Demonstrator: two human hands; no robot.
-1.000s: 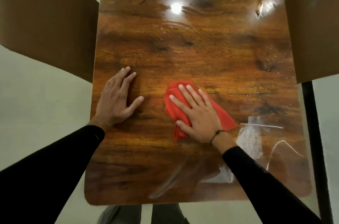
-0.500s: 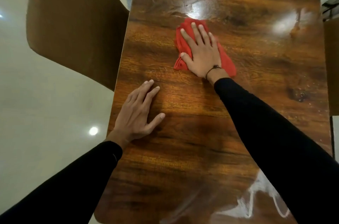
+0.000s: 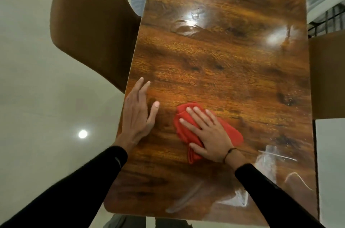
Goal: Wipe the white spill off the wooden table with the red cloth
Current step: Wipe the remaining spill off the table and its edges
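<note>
- Nearest the wearer, two black sleeves (image 3: pixel 270 192) run up from the bottom corners; the right one crosses over part of the white spill (image 3: pixel 268 164) and hides some of it.
- The white spill lies as thin streaks and smears on the wooden table (image 3: pixel 214 59), behind and to the right of the right hand (image 3: pixel 209 134), towards the near right corner; another pale smear sits close to the near edge, between the two forearms.
- The right hand lies flat, palm down, fingers spread and straight, pressing on the red cloth (image 3: pixel 186 130) rather than gripping it; a dark band circles the wrist.
- The red cloth is bunched under that hand, showing beyond the fingertips, beside the thumb and on the little-finger side; it does not touch the white streaks.
- The left hand (image 3: pixel 138 115) rests open and flat on the table by its left edge, just beside the cloth but apart from it, holding nothing.
- Past the fingertips the tabletop is bare, with two bright light reflections and faint wet-looking arcs far ahead.
- Left of the left hand, off the table, stands a brown chair back (image 3: pixel 89 27); another brown panel (image 3: pixel 326 78) meets the table's far right edge.
</note>
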